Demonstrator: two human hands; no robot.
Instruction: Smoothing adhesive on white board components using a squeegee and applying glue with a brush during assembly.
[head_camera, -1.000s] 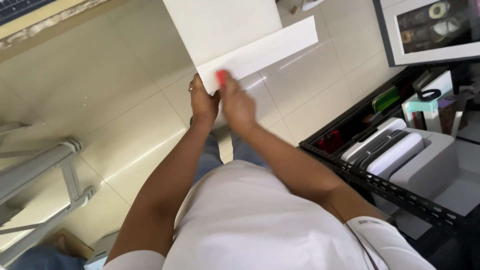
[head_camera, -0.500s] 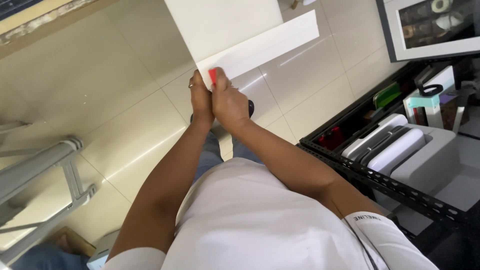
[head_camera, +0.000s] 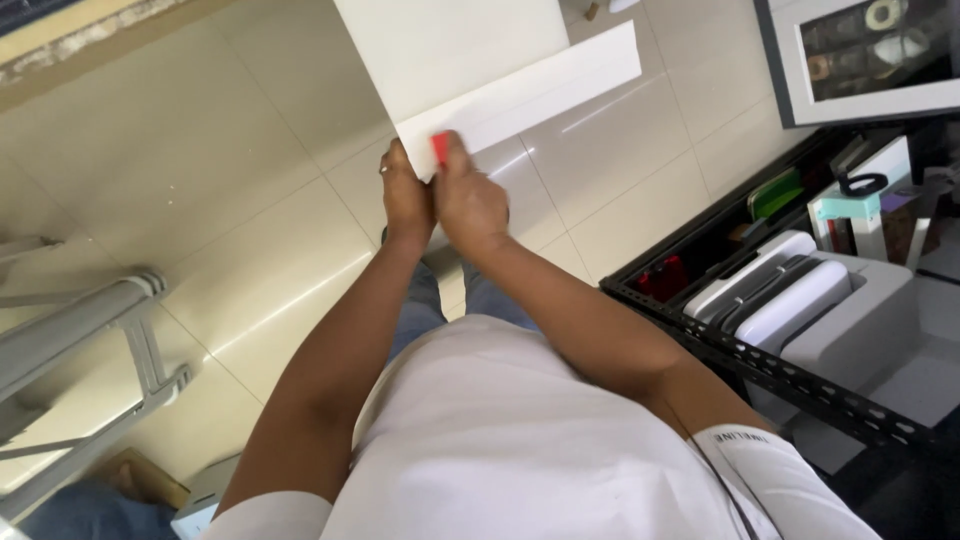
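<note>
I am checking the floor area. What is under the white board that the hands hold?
Under the white board only pale floor tiles show around its edges. The floor directly beneath it is covered, so anything lying there cannot be seen.

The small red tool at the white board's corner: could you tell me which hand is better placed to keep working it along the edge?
Probably the right hand: its fingers already pinch the red tool against the white board. The left hand only steadies the corner beside it.

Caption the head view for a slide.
Both hands, left hand and right hand, grip a small red tool at a white panel corner.
</note>
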